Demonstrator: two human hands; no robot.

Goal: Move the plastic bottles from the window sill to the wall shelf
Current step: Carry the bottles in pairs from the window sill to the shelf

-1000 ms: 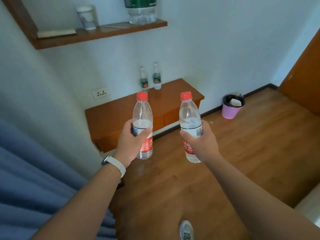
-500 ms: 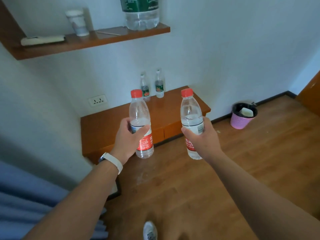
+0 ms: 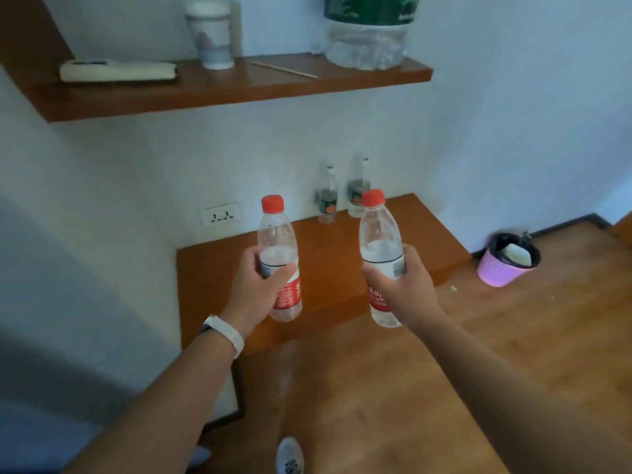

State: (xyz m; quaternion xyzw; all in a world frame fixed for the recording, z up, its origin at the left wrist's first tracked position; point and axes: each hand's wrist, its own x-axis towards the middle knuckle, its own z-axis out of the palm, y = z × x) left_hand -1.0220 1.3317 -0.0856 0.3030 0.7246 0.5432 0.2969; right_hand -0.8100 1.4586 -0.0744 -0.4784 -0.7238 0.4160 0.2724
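Note:
My left hand [image 3: 258, 285] grips a clear plastic bottle [image 3: 277, 234] with a red cap and red label, held upright. My right hand [image 3: 402, 285] grips a second, matching bottle [image 3: 378, 234], also upright. Both hang in the air in front of me, above a low wooden cabinet. The wooden wall shelf [image 3: 239, 87] runs across the top of the view, well above both bottles. The window sill is out of view.
The shelf carries a white remote-like object [image 3: 118, 70], a paper cup [image 3: 210, 34], a thin stick [image 3: 282, 69] and a large green-labelled water jug [image 3: 369, 32]. Two small bottles [image 3: 327, 196] stand on the low cabinet [image 3: 328, 265]. A purple bin [image 3: 506, 265] sits on the floor at right.
The view has moved closer to the wall and turned left; the shelf now looks larger and lower, and the blue curtain has left the frame. Both hands still hold their bottles upright.

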